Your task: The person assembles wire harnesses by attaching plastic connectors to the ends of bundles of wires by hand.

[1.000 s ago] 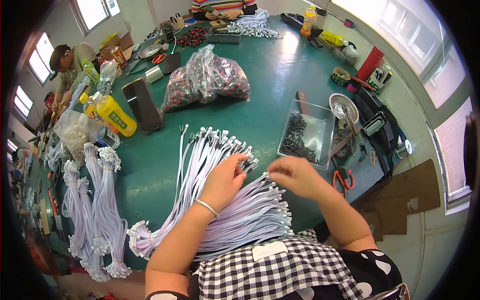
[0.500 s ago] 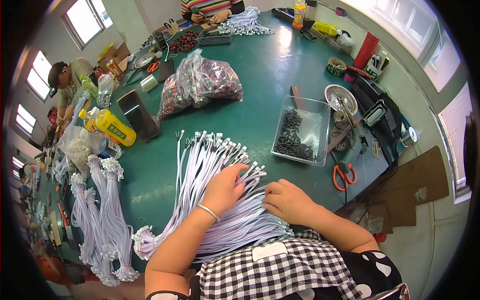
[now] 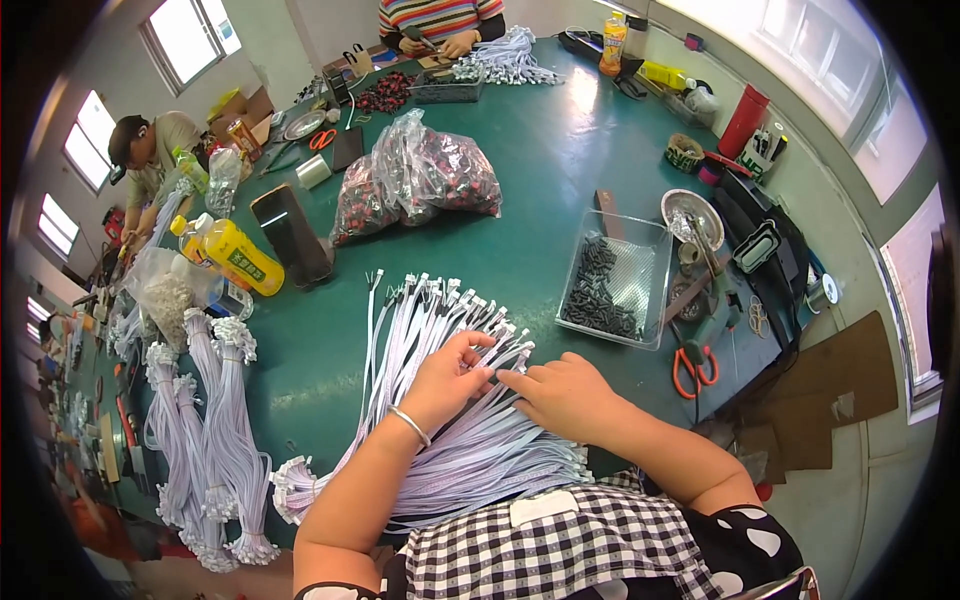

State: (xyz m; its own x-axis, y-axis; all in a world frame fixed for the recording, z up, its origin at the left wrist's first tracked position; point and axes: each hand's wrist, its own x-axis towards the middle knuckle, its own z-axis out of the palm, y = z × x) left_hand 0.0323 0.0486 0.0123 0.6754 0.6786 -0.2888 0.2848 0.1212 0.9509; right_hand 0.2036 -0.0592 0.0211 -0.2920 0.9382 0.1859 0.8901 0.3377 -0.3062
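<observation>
As the head view shows, both bare hands work over a fan of white cables [image 3: 500, 455] lying on the green bench [image 3: 545, 150], directly before the person. The left hand [image 3: 445, 382] is over the middle of the fan, its thumb and forefinger bent with a gap between their tips; whether its grip has hold of a cable cannot be told. The right hand [image 3: 562, 397] comes in from the other side, fingers curled, fingertips just beside the left thumb; its grip looks nearly closed, but what it holds, if anything, cannot be determined. The gathered end of the fan lies left of the left forearm; its loose connector ends spread away from the person and to the right. Tied cable bundles [image 3: 225, 430] lie at the left. A clear tray [image 3: 648, 262] containing small black parts [image 3: 603, 292] stands beyond the right hand, near orange-handled scissors [image 3: 683, 375]. Farther back sits a clear bag of red and black parts [image 3: 465, 170].
</observation>
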